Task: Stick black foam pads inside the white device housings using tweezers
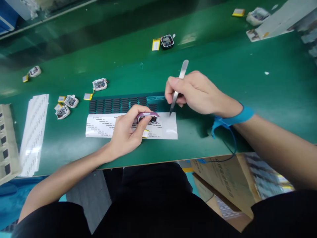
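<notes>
My left hand [128, 130] grips a small purple device housing [155, 116] with its electronics exposed, above a white printed adhesive sheet [101, 131]. Part of a yellow-edged battery [146, 133] shows under my thumb. In my right hand [193, 91] is a pair of metal tweezers [183, 69], held like a pen with dark tips slanting down toward the sheet's right end. Whether the tips touch anything, I cannot tell. Behind the sheet lies a dark sheet of small black strips [111, 105]. A blue wrist strap [240, 117] circles my right wrist.
Open device housings with wired batteries lie about the green table [198, 138], including a white one [99, 84] and a black one [167, 41]. At left are more printed sheets [34, 132] and a beige tray [7, 142]. A cardboard box [223, 178] stands below the edge.
</notes>
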Motion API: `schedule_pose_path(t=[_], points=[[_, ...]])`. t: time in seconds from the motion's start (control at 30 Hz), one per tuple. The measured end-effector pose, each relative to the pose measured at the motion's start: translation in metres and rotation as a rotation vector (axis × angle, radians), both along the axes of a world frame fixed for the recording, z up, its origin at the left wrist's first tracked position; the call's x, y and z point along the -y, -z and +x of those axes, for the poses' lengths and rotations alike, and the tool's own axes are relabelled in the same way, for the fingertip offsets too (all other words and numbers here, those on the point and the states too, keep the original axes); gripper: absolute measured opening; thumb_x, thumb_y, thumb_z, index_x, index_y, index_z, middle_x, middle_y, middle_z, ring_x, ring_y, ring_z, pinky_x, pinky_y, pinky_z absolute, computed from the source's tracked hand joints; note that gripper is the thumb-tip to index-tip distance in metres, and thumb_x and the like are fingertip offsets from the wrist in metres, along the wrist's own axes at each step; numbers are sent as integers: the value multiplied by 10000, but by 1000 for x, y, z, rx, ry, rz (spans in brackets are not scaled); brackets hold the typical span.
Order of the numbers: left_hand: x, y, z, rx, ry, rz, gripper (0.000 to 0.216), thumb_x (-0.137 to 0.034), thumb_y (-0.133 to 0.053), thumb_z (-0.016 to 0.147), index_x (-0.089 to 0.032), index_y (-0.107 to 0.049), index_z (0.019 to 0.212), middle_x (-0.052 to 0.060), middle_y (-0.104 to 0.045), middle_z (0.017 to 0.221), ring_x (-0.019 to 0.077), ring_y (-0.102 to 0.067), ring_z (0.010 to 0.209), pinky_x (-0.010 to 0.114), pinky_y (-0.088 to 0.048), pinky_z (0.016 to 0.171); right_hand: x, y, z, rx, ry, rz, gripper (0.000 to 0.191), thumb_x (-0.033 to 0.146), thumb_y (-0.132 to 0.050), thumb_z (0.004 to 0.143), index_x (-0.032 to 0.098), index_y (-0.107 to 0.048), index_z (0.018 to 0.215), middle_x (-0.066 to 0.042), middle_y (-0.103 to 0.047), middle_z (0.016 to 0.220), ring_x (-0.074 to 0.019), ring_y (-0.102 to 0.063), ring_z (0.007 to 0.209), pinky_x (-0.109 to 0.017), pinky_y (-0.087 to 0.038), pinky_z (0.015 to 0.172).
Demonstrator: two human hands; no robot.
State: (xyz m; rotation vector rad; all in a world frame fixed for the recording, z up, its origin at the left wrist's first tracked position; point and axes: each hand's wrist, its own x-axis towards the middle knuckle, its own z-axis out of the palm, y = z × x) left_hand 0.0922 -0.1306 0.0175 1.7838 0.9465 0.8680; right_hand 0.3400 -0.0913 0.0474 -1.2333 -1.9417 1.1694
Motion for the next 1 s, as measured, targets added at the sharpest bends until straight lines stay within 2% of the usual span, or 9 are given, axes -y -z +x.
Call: schedule_pose_path(t=[0.13, 0.3, 0.5, 0.63, 0.73, 0.83, 0.93, 1.0], points=[[0, 6, 1, -51, 16, -13, 123, -296, -596, 1068, -186, -646, 1086, 70, -815, 1057, 176, -771, 926, 263, -558, 722, -5, 11, -1, -107, -118, -145, 667, 771, -526, 1081, 220, -669, 735, 0, -570, 554, -148, -496, 473, -322, -383, 491], [2, 6, 3, -46, 24, -38, 112, -268, -598, 1056, -183, -664, 1087, 77, -815, 1099, 178, -780, 955, 264, -573, 750, -11, 18, 0, -163, -142, -179, 616, 732, -583, 1078, 209, -675, 765, -15, -634, 601, -141, -548, 483, -298, -399, 457], [3, 6, 4, -87, 46, 0, 114, -256, -613, 1031, -181, -681, 1081, 81, -819, 1114, 177, -784, 914, 264, -583, 726, -12, 18, 3, -135, -218, -190, 602, 723, -587, 1083, 198, -688, 807, 4, -666, 640, -87, -504, 446, -245, -385, 439], [3, 6, 4, -92, 52, 5, 104, -230, -609, 1031, -181, -683, 1087, 86, -818, 1149, 181, -791, 949, 269, -602, 773, -13, 19, 3, -205, -270, -262, 559, 703, -662, 1053, 192, -695, 829, -9, -694, 675, -106, -573, 495, -232, -438, 466], [4, 5, 4, -74, 66, 13, 96, -204, -617, 1020, -180, -685, 1083, 81, -818, 1161, 179, -790, 993, 256, -605, 788, -16, 22, 3, -298, -189, -280, 587, 739, -691, 1018, 190, -674, 809, -38, -702, 669, -119, -573, 498, -248, -442, 473], [4, 3, 4, -1, 69, -34, 88, -225, -632, 1021, -175, -684, 1072, 79, -827, 1102, 164, -793, 916, 235, -602, 725, -16, 18, 2, -381, -64, -249, 587, 756, -755, 958, 200, -641, 809, -26, -692, 674, -103, -539, 497, -250, -415, 479], [4, -2, 3, 157, 16, -183, 128, -276, -670, 1015, -188, -636, 1102, 41, -814, 913, 153, -784, 758, 240, -625, 678, -10, 5, -5, -530, 56, -203, 549, 699, -849, 893, 224, -582, 823, 43, -617, 651, -79, -483, 522, -243, -406, 515], [3, -7, 2, 246, 11, -320, 164, -288, -695, 1000, -202, -594, 1098, 7, -776, 809, 144, -758, 640, 230, -614, 592, -1, -5, -12, -618, 130, -172, 536, 653, -890, 869, 241, -551, 825, 67, -572, 635, -83, -440, 508, -245, -395, 489]])
